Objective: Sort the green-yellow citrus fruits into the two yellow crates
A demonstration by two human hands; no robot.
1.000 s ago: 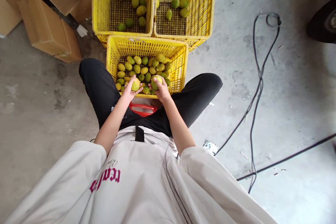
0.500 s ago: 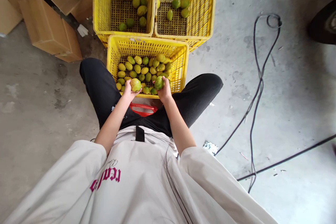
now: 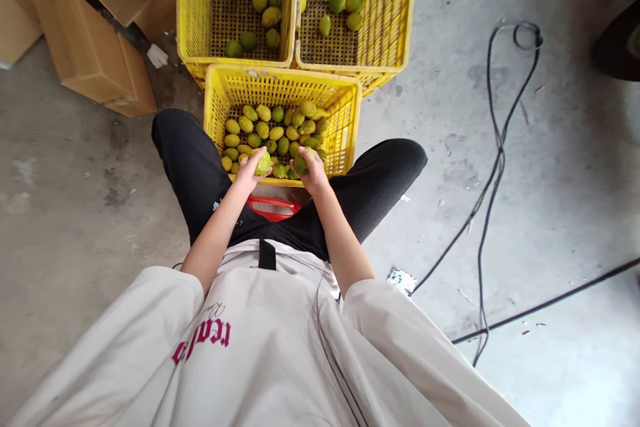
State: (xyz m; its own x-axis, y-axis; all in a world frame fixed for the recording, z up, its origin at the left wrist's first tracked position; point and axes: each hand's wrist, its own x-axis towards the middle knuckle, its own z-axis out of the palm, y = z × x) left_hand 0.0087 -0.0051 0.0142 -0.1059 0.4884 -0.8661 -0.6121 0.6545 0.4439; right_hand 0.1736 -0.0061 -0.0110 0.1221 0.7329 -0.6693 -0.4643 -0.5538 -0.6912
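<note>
My left hand (image 3: 248, 175) is wrapped round a yellow-green lemon (image 3: 263, 163), its thumb lying over the top. Opposite it, my right hand (image 3: 316, 175) grips a darker green lemon (image 3: 301, 163), partly covered by the thumb and fingers. Both hands are above the near edge of a yellow plastic crate (image 3: 346, 133) between my knees. Inside that crate lie several yellow and green lemons (image 3: 276, 133), spread over its slatted bottom.
Two more yellow crates stand beyond, a left one (image 3: 193, 20) and a right one (image 3: 395, 27), each with several green lemons. Cardboard boxes (image 3: 83, 47) lie at upper left. A black cable (image 3: 493, 173) loops on the concrete floor at right. Something red (image 3: 273, 208) shows below me.
The lemon in my left hand has been turned, and the thumb has moved over it. My right fingers have shifted over the green lemon. The crates stay put.
</note>
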